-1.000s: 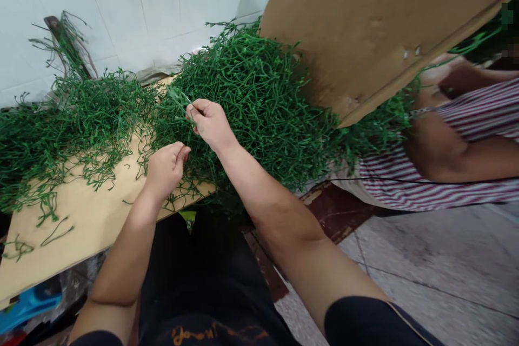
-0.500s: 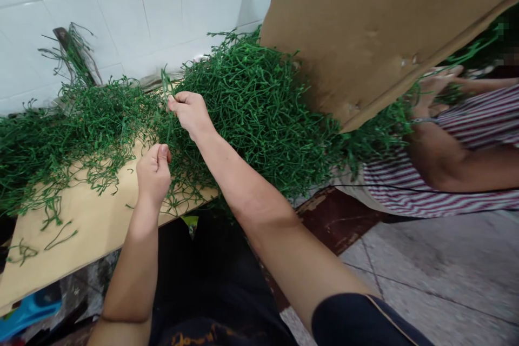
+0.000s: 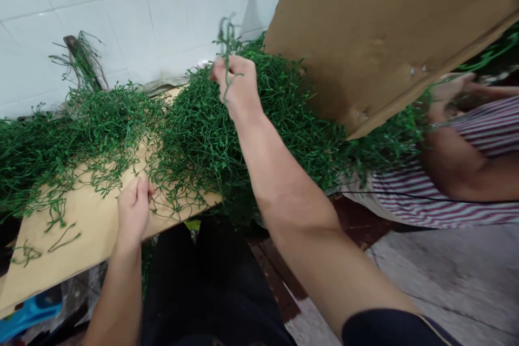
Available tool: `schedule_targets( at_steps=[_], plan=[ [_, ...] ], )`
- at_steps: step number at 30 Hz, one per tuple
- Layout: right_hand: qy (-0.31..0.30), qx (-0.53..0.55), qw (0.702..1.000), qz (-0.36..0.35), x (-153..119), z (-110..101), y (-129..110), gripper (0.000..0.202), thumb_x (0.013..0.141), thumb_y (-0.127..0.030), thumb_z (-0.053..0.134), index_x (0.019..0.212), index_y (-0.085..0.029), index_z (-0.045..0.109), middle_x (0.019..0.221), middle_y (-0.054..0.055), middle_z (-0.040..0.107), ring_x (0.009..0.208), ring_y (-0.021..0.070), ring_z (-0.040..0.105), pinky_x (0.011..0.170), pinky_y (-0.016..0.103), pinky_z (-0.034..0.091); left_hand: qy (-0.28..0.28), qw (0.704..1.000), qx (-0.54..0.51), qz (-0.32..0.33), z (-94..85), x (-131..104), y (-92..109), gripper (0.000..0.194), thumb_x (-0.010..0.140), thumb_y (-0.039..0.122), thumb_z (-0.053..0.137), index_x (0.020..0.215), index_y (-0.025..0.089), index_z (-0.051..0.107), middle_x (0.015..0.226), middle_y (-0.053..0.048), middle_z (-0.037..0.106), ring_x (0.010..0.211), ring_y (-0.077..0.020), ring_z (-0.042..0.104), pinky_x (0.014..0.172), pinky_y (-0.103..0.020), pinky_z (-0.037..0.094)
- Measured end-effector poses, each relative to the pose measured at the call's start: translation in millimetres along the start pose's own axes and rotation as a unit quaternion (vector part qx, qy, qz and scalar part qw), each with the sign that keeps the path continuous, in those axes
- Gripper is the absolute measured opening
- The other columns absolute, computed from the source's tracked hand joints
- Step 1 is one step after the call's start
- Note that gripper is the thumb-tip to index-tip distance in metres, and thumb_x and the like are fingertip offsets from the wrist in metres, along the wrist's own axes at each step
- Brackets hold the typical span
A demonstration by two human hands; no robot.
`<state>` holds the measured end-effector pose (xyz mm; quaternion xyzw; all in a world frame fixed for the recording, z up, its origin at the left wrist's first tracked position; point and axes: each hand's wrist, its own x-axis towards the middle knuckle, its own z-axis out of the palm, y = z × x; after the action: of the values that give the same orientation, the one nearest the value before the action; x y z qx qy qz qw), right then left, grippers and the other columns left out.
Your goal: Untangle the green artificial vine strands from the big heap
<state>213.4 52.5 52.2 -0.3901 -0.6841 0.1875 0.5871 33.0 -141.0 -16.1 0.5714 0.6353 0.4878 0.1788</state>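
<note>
My right hand (image 3: 242, 86) is closed around a few thin green branching stems (image 3: 228, 35), raised over the big heap of similar stems (image 3: 206, 135). The held stems stick up past the fingers and are blurred. My left hand (image 3: 134, 206) hovers at the near side of the tan board (image 3: 95, 232), close to loose stems, its fingers curled together. Whatever those fingers pinch, if anything, I cannot make out. A lower, spread-out pile of green stems (image 3: 109, 119) covers the board's far left part.
A large brown board (image 3: 365, 27) stands tilted at the right, by the heap. Beyond it another person's arm (image 3: 454, 162) reaches among more stems. White wall tiles (image 3: 121, 5) close off the back. Something blue (image 3: 32, 316) lies below the board at lower left.
My right hand has moved right and up with stems in its fingers, from the left edge of the heap to above it. My left hand has shifted down and left.
</note>
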Motion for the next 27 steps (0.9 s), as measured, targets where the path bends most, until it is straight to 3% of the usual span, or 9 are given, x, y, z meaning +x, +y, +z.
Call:
schedule_targets(
  at_steps=[4, 7, 13, 17, 22, 27],
  plan=[
    [-0.035, 0.032, 0.998, 0.049, -16.3, 4.3, -27.9, 0.039, 0.087, -0.044, 0.046, 0.059, -0.016, 0.046, 0.052, -0.005, 0.023, 0.049, 0.0046, 0.025, 0.049, 0.021, 0.022, -0.025, 0.996, -0.081, 0.019, 8.4, 30.6, -4.3, 0.034, 0.085, 0.039, 0.047, 0.060, 0.017, 0.052, 0.047, 0.004, 0.039, 0.045, -0.0080, 0.036, 0.045, -0.021, 0.029],
    [-0.063, 0.067, 0.995, 0.048, -34.6, 9.4, -29.1, 0.039, 0.085, -0.045, 0.050, 0.059, -0.016, 0.045, 0.054, -0.005, 0.024, 0.050, 0.0038, 0.025, 0.049, 0.020, 0.021, -0.051, 0.992, -0.105, 0.038, 15.6, 42.9, -3.5, 0.033, 0.082, 0.043, 0.051, 0.062, 0.017, 0.056, 0.047, 0.004, 0.039, 0.045, -0.0076, 0.035, 0.045, -0.021, 0.029],
    [-0.120, 0.137, 0.979, 0.097, -63.5, -3.6, -25.0, 0.040, 0.079, -0.049, 0.057, 0.060, -0.016, 0.046, 0.052, -0.006, 0.024, 0.048, 0.0036, 0.021, 0.046, 0.023, 0.017, -0.059, 0.990, -0.121, 0.049, 17.3, 36.4, -9.2, 0.030, 0.079, 0.042, 0.056, 0.066, 0.016, 0.060, 0.050, 0.003, 0.040, 0.047, -0.0076, 0.037, 0.046, -0.021, 0.031],
    [-0.128, 0.154, 0.975, 0.094, -74.2, -6.6, -32.6, 0.044, 0.074, -0.057, 0.059, 0.062, -0.016, 0.046, 0.054, -0.006, 0.025, 0.051, 0.0045, 0.023, 0.047, 0.023, 0.018, -0.070, 0.989, -0.119, 0.059, 19.9, 34.4, -11.3, 0.022, 0.080, 0.037, 0.055, 0.080, 0.017, 0.064, 0.054, 0.002, 0.045, 0.049, -0.0080, 0.040, 0.047, -0.021, 0.034],
    [-0.156, 0.166, 0.966, 0.127, -91.9, -2.7, -33.3, 0.052, 0.061, -0.064, 0.066, 0.073, -0.015, 0.055, 0.054, -0.006, 0.031, 0.051, 0.0043, 0.024, 0.047, 0.023, 0.019, -0.065, 0.994, 0.007, 0.082, 24.5, 34.7, -11.1, 0.024, 0.081, 0.034, 0.052, 0.085, 0.017, 0.069, 0.060, -0.001, 0.057, 0.053, -0.0103, 0.049, 0.054, -0.023, 0.040],
    [-0.220, 0.167, 0.945, 0.177, -109.3, 7.1, -37.6, 0.050, 0.054, -0.060, 0.072, 0.064, -0.014, 0.054, 0.053, -0.006, 0.039, 0.050, 0.0041, 0.030, 0.048, 0.022, 0.023, -0.010, 0.979, 0.145, 0.145, 27.8, 35.2, -7.6, 0.020, 0.078, 0.031, 0.057, 0.085, 0.019, 0.072, 0.076, -0.004, 0.069, 0.067, -0.0148, 0.059, 0.067, -0.026, 0.043]
  ],
)
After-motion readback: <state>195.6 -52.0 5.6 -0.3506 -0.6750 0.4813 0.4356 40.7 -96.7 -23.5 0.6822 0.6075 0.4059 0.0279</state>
